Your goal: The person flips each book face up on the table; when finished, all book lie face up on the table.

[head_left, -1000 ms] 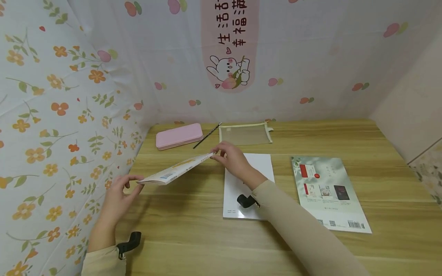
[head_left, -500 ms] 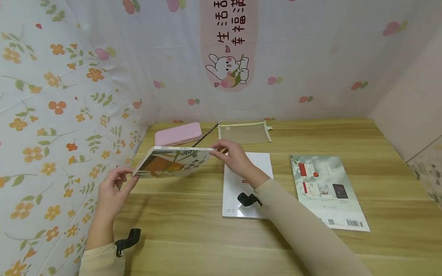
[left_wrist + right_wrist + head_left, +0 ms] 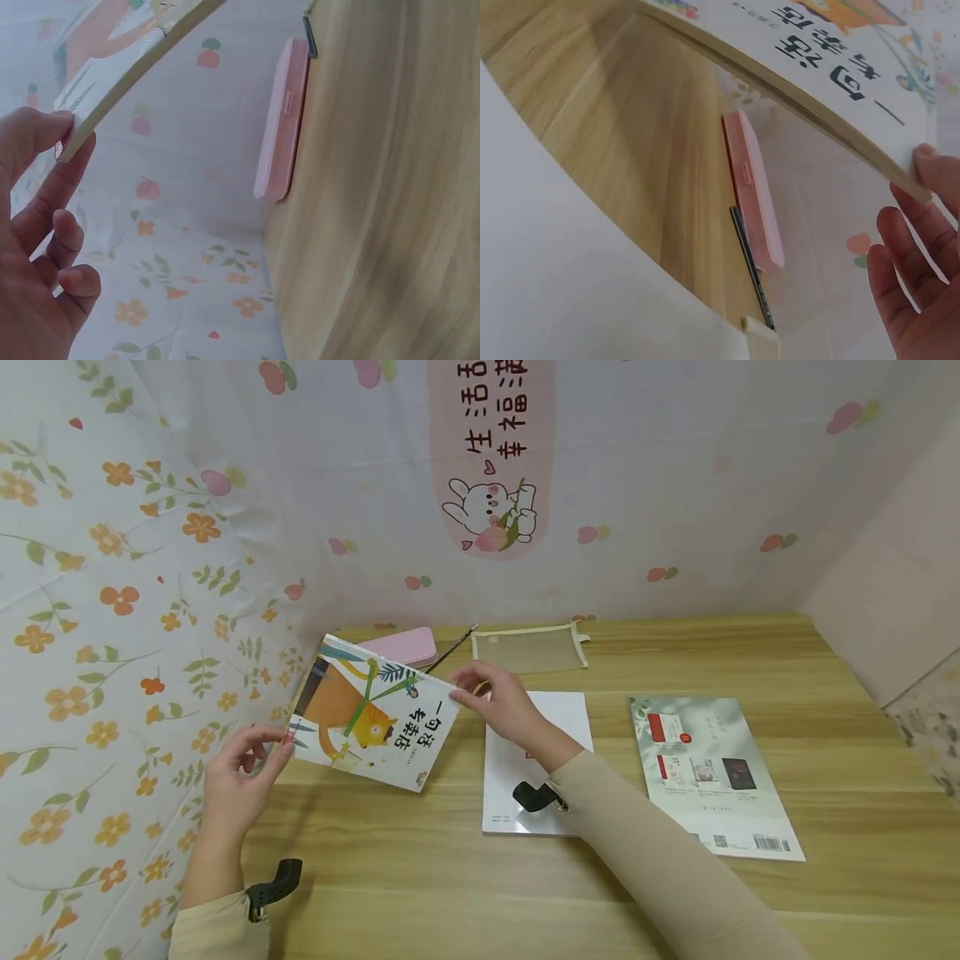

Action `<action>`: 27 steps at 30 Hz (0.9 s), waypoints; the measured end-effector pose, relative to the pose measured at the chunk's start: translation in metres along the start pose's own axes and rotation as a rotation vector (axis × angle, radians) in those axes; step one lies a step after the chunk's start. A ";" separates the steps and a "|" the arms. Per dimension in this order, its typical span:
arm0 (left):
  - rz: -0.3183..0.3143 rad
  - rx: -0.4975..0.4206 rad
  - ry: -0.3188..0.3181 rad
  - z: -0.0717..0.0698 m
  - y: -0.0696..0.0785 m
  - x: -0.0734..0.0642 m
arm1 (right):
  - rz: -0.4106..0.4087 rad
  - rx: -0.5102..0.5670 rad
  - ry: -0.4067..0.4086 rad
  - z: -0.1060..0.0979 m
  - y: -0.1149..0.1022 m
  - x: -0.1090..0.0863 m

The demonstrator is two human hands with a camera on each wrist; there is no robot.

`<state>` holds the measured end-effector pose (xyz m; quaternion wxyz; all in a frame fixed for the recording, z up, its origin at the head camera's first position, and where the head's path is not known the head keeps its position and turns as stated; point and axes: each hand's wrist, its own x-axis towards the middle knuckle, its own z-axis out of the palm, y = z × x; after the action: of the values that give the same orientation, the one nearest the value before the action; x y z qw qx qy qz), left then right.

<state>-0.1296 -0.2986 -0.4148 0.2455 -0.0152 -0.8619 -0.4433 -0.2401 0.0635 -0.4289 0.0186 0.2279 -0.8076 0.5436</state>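
A: Grip status?
B: Left grip (image 3: 242, 777) pinches one corner of the picture book (image 3: 367, 714); right grip (image 3: 507, 703) pinches the diagonally opposite one. Both narrow.
A: Book location?
B: Raised off the surface (image 3: 390, 881), tilted, cover toward the head camera, partly hiding the pink case (image 3: 405, 646).
A: Others?
B: Dark pencil (image 3: 452, 649) between case and mesh pouch (image 3: 531, 652). White booklet (image 3: 501, 785), then green magazine (image 3: 712, 777), to the right.
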 end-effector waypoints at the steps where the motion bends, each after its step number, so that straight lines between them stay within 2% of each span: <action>1: -0.017 0.009 -0.010 0.000 -0.001 -0.001 | 0.000 0.006 -0.008 0.001 0.000 -0.001; 6: -0.082 0.045 -0.083 0.000 -0.008 -0.002 | 0.011 -0.028 -0.081 0.003 0.004 -0.004; 9: -0.095 0.045 -0.094 0.001 -0.009 -0.003 | 0.016 -0.058 -0.125 0.004 0.007 -0.004; 13: -0.071 0.075 -0.117 0.001 -0.011 -0.003 | 0.012 -0.095 -0.166 0.005 0.010 -0.005; 21: 0.011 0.225 -0.231 -0.002 -0.021 -0.005 | 0.012 -0.192 -0.252 0.008 0.015 -0.005; 27: -0.001 0.317 -0.362 -0.001 -0.028 -0.007 | -0.010 -0.331 -0.275 0.015 0.022 -0.003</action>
<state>-0.1294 -0.3156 -0.4388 0.0860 -0.0555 -0.9507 -0.2927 -0.2424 0.0577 -0.4552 -0.0520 0.2976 -0.8798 0.3671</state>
